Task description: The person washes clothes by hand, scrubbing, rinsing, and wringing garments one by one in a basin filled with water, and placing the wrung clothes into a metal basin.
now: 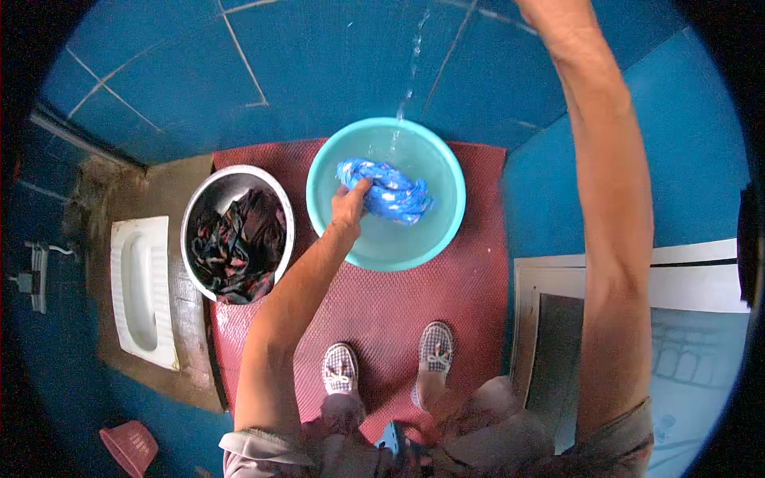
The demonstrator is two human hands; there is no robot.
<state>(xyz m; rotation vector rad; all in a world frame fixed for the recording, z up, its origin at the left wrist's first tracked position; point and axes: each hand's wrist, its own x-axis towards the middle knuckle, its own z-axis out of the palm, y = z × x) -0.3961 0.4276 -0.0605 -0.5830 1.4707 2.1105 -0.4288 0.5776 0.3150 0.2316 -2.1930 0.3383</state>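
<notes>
My left hand (349, 203) is closed on one end of a twisted, wet blue cloth (390, 191) with white patches. The cloth lies over the water inside a round turquoise basin (456, 171). A thin stream of water (410, 80) falls into the basin from above, behind the cloth. My right arm stretches up along the right side, and the right hand (558, 14) is cut off by the top edge, so its fingers and anything they touch are hidden.
Left of the basin stands a metal tub (290, 215) of dark, patterned clothes (239, 247). Both rest on a red textured mat (382, 307). A white squat toilet (143, 291) is farther left, a pink basket (129, 448) lower left. Blue tiled walls (319, 64) surround; a white-framed door (550, 271) is at right.
</notes>
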